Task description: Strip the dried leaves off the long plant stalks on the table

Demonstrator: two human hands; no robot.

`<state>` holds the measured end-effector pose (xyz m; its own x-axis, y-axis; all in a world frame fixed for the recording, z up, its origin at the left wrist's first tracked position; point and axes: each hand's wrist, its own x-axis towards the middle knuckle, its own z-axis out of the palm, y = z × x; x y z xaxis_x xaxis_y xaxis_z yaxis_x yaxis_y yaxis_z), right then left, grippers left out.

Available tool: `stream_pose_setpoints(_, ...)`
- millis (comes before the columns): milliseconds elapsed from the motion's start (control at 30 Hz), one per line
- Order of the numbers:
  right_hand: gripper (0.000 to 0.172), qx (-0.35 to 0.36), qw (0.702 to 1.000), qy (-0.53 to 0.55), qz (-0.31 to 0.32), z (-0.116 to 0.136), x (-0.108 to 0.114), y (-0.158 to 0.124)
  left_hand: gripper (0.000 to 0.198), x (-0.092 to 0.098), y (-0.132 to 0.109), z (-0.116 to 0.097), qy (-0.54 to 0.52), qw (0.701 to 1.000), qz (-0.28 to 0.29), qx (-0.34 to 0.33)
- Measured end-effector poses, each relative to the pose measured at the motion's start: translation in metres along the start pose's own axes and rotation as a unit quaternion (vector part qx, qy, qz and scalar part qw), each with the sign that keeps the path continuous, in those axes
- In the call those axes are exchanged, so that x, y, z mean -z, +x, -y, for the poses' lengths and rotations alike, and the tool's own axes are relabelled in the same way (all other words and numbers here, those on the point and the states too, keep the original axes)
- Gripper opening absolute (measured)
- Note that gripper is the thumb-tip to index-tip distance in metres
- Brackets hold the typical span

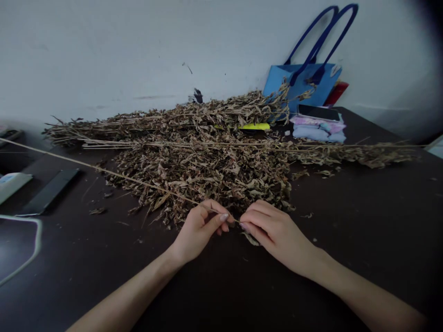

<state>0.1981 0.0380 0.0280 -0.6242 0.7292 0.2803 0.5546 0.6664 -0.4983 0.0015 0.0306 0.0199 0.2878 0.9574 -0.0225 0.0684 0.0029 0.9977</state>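
Note:
A long, thin dried stem (pixel 134 180) slants from the left edge down to my hands in front of the leaf heap. My left hand (pixel 204 223) pinches it near its lower right end, thumb against the fingers. My right hand (pixel 272 226) is closed on the tip of the same stem, a short gap away from the left. A dry leaf (pixel 251 239) hangs just under the right fingertips; whether it is still attached is hidden. Right behind both hands spreads a heap of dried brown leaves (pixel 207 170).
Dried leafy stalks (pixel 173 117) lie behind the heap, with more stalks (pixel 363 152) reaching right. A blue bag (pixel 294 83) leans on the wall beside a phone (pixel 318 112) on folded cloth (pixel 318 129). At left are a black flat object (pixel 51 191) and a white cable (pixel 37 244).

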Motion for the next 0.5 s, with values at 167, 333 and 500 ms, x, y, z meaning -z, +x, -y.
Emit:
stream_pose_setpoints(167,0.024,0.009,1.000,0.003,0.012,-0.001,0.001,0.002,0.019,-0.001,-0.001,0.000,0.019,1.000,0.008,-0.020)
stream_pose_setpoints(333,0.023,-0.001,0.999,0.037,-0.017,-0.005,0.006,0.002,0.017,0.000,-0.001,0.000,0.026,1.000,0.006,-0.017)
stream_pose_setpoints(500,0.019,-0.008,0.998,0.002,-0.063,-0.012,0.020,0.001,0.016,0.002,0.000,-0.001,0.015,1.000,-0.009,-0.006)
